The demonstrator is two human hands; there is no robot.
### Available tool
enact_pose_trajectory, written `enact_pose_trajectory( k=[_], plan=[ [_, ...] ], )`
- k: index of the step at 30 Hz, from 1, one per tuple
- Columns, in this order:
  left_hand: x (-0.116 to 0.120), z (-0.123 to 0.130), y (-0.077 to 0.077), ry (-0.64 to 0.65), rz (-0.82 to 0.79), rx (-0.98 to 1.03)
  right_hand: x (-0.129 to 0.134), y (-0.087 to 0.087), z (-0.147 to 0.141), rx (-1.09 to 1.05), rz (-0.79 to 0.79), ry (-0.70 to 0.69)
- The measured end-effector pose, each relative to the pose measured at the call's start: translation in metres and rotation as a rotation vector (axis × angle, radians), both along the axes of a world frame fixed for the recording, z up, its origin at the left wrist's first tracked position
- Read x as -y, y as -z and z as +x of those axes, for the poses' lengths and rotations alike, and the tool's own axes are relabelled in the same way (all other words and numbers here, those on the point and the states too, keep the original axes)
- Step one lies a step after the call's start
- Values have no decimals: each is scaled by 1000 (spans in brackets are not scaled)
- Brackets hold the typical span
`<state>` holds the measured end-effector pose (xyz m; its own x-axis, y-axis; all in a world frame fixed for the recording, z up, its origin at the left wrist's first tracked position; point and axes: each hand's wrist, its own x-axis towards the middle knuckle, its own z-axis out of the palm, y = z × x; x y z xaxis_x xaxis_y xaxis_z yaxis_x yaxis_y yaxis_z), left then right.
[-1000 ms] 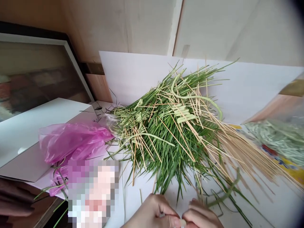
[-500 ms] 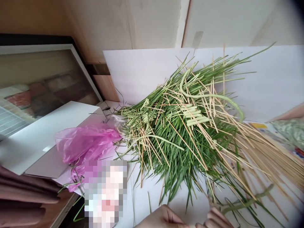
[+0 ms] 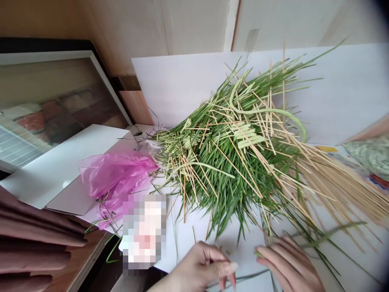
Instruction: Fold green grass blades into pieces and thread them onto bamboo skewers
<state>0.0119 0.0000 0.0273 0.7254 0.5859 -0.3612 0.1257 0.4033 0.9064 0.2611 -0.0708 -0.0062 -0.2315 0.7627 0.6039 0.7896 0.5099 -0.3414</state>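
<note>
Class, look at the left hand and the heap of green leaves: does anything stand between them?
Nothing bulky is visible between the left hand and the heap of green leaves. Only a narrow gap of white surface shows, with small green scraps lying near the fingers.

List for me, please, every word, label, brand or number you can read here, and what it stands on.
No text can be read.
White box: dark marks by its right end, too small to read.
Colourful sheet: too blurred to read.
Pixelated item: masked, so any text is hidden.
</note>
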Motion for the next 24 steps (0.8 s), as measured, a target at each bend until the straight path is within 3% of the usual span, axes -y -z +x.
enact_pose_trajectory(
  k=[4,7,15,19,24],
  plan=[
    [-13,1,4,-123,618,-157,-13,2,-12,-47,-147,-19],
    [-18,6,13,-90,878,-219,-15,8,-18,-124,-225,-21],
    [-9,16,21,-4,1225,-400,0,6,-17,-145,-302,2],
    [-8,20,24,-33,1382,-516,5,2,-19,-148,-289,29],
    [-2,22,13,-15,1416,-388,6,-2,-26,-273,-318,46]
  ],
)
